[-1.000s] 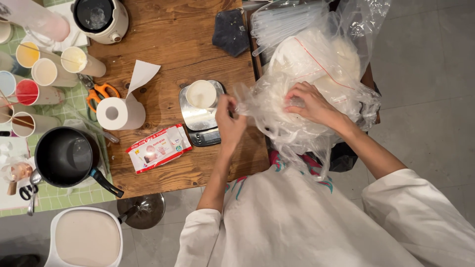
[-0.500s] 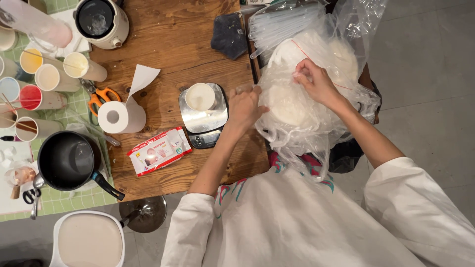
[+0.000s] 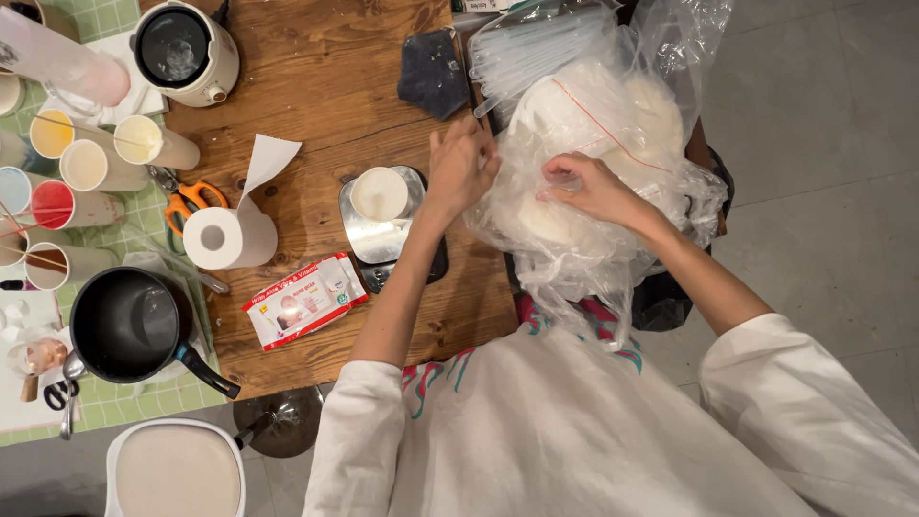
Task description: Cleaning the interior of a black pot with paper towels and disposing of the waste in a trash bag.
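The bench (image 3: 325,86) is warm brown wood with darker grain; beside it lies a mat (image 3: 96,19) of pale green squares ruled in white; the clear plastic bag (image 3: 613,144) is colourless, crossed by one thin red line, and shows white within; the scissors (image 3: 187,203) have orange handles; the paper roll (image 3: 225,237) is white; the saucepan (image 3: 129,325) is black; the wipes packet (image 3: 304,300) is white edged in red; the cloth (image 3: 433,72) is dark blue-grey; one paper cup (image 3: 53,204) holds red, another (image 3: 50,134) yellow; the sleeves (image 3: 795,383) are white, the shirt printed in red and teal.
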